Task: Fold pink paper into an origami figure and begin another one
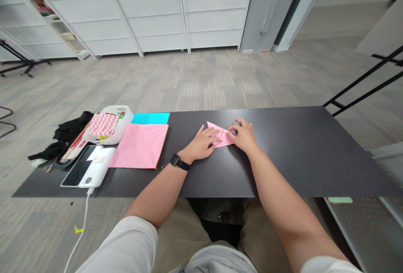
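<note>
A small piece of folded pink paper [223, 137] lies on the dark tabletop in front of me, with creases across it and a pointed corner at the far left. My left hand [201, 143] rests over its left side, fingers stretched and spread, the fingertips touching the paper. At the right end, my right hand [244, 135] has its thumb and index finger closed on the paper's edge, while the other fingers curve above. Both hands partly cover the paper's outline. A black watch [179, 161] is on my left wrist.
Left of my hands lies a stack of pink sheets [140, 145], with a blue sheet [151, 118] behind. A white basket [126, 117], a white power bank [98, 166] with a cable and a phone [78, 170] sit farther left. Black cloth [74, 127] lies at the table's left end.
</note>
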Demonstrator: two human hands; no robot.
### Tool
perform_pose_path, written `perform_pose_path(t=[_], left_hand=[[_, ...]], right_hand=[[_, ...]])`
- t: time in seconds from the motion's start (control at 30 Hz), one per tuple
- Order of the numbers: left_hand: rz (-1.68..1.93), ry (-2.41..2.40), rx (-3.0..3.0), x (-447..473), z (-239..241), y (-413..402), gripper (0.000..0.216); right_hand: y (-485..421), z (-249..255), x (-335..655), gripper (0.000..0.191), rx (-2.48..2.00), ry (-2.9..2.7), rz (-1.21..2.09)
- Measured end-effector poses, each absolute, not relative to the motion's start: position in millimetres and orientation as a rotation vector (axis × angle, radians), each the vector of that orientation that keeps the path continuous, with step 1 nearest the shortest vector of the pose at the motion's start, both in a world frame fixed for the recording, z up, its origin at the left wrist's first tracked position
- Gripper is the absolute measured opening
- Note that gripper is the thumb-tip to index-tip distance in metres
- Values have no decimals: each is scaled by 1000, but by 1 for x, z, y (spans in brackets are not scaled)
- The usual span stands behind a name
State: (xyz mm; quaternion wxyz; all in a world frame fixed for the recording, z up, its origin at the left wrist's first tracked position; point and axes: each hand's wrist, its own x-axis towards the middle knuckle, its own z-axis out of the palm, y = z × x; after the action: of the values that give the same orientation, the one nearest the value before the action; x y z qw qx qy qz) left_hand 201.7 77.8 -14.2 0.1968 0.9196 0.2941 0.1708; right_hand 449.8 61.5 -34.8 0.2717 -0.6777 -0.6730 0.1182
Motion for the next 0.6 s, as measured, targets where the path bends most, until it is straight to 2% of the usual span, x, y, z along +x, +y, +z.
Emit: perform_pose_path(t=[0.17, 0.37, 0.5, 0.6], left_hand=[[710, 992, 2482, 201, -9, 79, 56], [1095, 1131, 2111, 200, -17, 88, 64], [1121, 1107, 1879, 201, -22, 94, 56], [1093, 1068, 1771, 202, -21, 96, 38]], right_hand=[[63, -31, 453, 10, -1760, -1674, 354], [59, -14, 452, 16, -1549, -1534, 333], [53, -2, 447, 19, -1443, -1570, 338], [50, 4, 444, 19, -1386, -1559, 341]])
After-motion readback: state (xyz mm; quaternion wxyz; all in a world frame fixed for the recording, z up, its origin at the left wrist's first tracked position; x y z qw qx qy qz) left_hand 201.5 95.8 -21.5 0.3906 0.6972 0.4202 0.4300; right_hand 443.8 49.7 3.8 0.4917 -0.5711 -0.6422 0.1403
